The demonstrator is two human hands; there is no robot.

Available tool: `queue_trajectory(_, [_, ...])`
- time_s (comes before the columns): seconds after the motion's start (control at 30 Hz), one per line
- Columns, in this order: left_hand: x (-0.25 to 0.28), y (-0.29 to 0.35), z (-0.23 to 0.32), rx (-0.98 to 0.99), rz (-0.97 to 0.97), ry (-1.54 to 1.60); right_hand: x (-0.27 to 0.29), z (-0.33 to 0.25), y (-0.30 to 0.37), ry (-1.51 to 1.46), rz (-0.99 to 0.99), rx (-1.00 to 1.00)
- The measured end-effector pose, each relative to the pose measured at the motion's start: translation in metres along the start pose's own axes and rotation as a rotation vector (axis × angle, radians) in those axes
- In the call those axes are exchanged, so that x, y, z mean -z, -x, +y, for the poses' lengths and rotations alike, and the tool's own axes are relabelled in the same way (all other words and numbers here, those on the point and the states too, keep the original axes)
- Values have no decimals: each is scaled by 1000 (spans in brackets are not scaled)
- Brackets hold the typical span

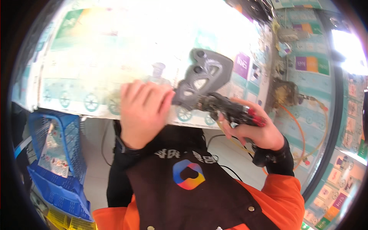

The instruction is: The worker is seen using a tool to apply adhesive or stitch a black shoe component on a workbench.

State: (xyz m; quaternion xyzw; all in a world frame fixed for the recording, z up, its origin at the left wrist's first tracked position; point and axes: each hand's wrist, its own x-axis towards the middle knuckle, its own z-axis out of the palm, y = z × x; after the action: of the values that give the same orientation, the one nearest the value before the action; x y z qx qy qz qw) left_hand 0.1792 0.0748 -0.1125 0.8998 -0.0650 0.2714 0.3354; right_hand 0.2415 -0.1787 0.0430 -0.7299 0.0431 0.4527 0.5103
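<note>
A flat grey bracket-like part [223, 69] with round holes and angular cut-outs is held tilted above the near edge of the worktable. My left hand [143, 113] grips its lower left end, the fingers closed and slightly blurred. On the right, my right hand [258, 128] is wrapped around a dark spray gun [226, 109] with red knobs at its rear. The gun's front end points left and lies against or just in front of the part's lower edge; I cannot tell whether they touch. A thin yellowish hose hangs below the gun.
The worktable [84, 84] is covered with printed paper and glares brightly at the back. Left of my legs stand a blue basket [71, 142] and a blue crate [57, 188], with yellow crates [63, 219] below. An orange hose [301, 130] loops on the right beside a crusted fitting [283, 94].
</note>
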Motion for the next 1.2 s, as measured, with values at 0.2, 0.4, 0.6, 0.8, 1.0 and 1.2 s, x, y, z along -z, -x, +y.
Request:
queue_trajectory(0.2, [16,14,22,190,-85,311,6,2,27,-42,201,199])
queue_trajectory(0.4, [80,-26,28,409,141,663,18,19,39,-168,334,374])
queue_trajectory(0.6, [225,-71,-191,378,356,112,32,18,42,-172,199,469])
queue_trajectory(0.8, [243,-52,-195,455,345,-480,39,16,39,-314,40,403])
queue_trajectory(1.0, [127,-57,-27,364,149,-102,52,43,46,-310,-14,386])
queue_trajectory(1.2, [92,-63,106,32,-82,170,16,51,28,79,291,471])
